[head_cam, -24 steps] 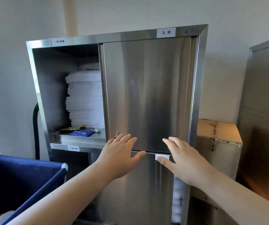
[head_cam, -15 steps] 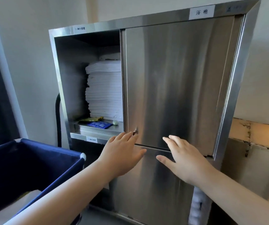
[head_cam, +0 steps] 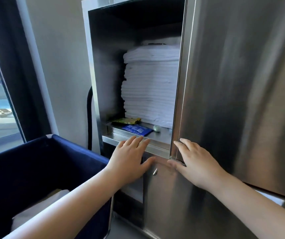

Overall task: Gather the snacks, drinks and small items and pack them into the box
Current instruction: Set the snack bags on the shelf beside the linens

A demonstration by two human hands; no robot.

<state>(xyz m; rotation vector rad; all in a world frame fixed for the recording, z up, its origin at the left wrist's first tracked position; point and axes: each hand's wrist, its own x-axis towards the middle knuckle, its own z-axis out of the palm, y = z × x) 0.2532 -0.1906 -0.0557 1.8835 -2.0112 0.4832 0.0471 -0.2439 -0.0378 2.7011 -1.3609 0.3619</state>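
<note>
My left hand and right hand are bare: no gloves, no rings, no watch or bracelet on either wrist. Both forearms are uncovered as far as the near edge of view, with no sleeve in sight. My nails are short and unpainted. The fingers are slim, and my arms look smooth and unmarked.

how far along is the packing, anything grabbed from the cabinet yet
Nothing looks packed; no box is in view. Both hands are empty: the left hand reaches toward the shelf edge, the right hand rests on the steel door. Still to gather: the blue packet, yellow-green packet and small pale round item beside the towels.
</note>
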